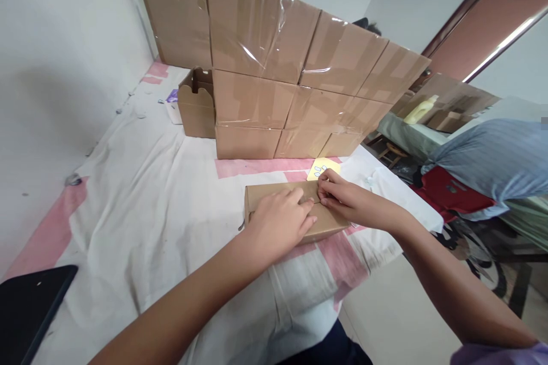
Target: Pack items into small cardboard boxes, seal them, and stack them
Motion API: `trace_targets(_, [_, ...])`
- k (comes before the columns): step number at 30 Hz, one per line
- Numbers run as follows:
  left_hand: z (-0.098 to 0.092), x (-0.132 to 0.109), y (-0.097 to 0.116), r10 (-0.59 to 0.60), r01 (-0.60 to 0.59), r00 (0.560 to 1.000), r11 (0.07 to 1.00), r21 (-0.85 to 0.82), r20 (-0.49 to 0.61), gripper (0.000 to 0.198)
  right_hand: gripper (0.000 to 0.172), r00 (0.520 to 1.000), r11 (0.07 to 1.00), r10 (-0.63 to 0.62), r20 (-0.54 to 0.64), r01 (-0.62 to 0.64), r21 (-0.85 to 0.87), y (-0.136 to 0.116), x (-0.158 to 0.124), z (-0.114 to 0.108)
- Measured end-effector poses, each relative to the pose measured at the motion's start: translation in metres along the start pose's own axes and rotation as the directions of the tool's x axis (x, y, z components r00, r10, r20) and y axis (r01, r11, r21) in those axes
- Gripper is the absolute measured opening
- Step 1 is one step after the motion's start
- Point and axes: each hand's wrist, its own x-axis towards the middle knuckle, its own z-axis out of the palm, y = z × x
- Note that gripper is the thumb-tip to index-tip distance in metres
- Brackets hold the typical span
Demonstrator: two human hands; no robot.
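A small flat cardboard box (pixel 261 196) lies on the white and pink cloth near the table's right edge. My left hand (pixel 280 222) rests flat on top of the box, fingers stretched and pressing the lid down. My right hand (pixel 342 196) is at the box's far right corner, its fingers pinched together on the lid flap there. A yellow card (pixel 322 167) with small printed marks lies just behind the box, partly hidden by my right hand.
A stack of taped cardboard boxes (pixel 295 79) stands behind. An open small carton (pixel 197 105) sits at its left. A dark tablet (pixel 29 302) lies at the near left corner. The table's right edge (pixel 385 251) drops to a red chair (pixel 454 193) and clutter.
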Motion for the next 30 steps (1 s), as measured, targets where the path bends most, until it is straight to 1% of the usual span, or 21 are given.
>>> trace_targets(12, [0.0,0.001,0.0,-0.007,0.007,1.0,1.0,0.027,0.019,0.039,0.018,0.999,0.999,0.044,0.005,-0.044,-0.004,-0.005,-0.001,-0.002])
trace_targets(16, [-0.001,0.001,0.001,-0.003,0.003,1.0,0.999,0.034,0.026,0.039,0.016,0.997,0.997,0.072,-0.032,-0.071,0.01,-0.002,0.0,0.001])
trace_targets(21, [0.002,0.0,0.0,0.002,-0.003,1.0,0.999,0.041,0.004,0.041,0.013,0.993,0.995,0.092,-0.08,-0.088,0.048,0.002,0.001,0.006])
trace_targets(24, [0.004,0.0,0.0,0.007,-0.007,1.0,0.999,0.041,-0.002,0.041,0.007,0.985,0.988,0.134,-0.107,-0.126,0.085,0.004,-0.001,0.008])
trace_targets(25, [0.004,0.0,0.0,0.007,-0.007,1.0,0.999,0.039,-0.004,0.041,0.01,0.979,0.984,0.161,-0.128,-0.15,0.091,0.005,-0.002,0.008])
trace_targets(28, [0.004,-0.001,0.0,-0.007,0.007,1.0,1.0,0.028,-0.014,0.04,0.039,0.952,0.967,0.247,-0.178,-0.232,0.101,0.011,-0.002,0.011])
trace_targets(29, [0.004,-0.001,0.0,-0.009,0.01,1.0,1.0,0.025,-0.018,0.04,0.045,0.948,0.963,0.264,-0.18,-0.246,0.112,0.013,-0.002,0.012])
trace_targets(30, [0.004,-0.001,0.0,-0.007,0.008,1.0,1.0,0.026,-0.02,0.04,0.048,0.946,0.959,0.271,-0.176,-0.249,0.134,0.016,-0.002,0.015])
